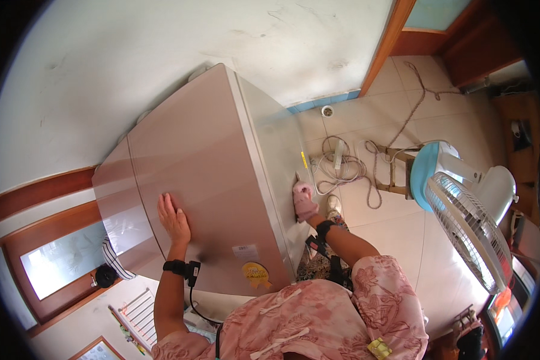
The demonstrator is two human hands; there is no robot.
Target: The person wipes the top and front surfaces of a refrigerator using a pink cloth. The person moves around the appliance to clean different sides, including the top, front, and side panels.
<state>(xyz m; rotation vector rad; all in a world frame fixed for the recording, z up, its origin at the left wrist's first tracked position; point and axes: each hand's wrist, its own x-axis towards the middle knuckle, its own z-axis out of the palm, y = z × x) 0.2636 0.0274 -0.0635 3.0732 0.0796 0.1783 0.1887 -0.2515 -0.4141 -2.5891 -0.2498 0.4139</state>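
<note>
A refrigerator with a glossy pinkish door front (198,148) and a grey side panel (270,135) stands before me against the wall. My left hand (175,221) rests flat on the door front near the seam between two doors, with nothing in it. Down at the grey side panel, my right hand (307,211) presses a pink cloth (303,198) to the surface. The cloth hides most of its fingers. A yellow rosette sticker (255,273) and a white label (245,251) with writing are on the door.
On the tiled floor (400,234) lie a power strip (339,154), loose cables and a braided rope (373,189). An electric fan (468,229) with a blue base rests on a wooden stool (398,168). A small white cup (327,111) sits by the wall.
</note>
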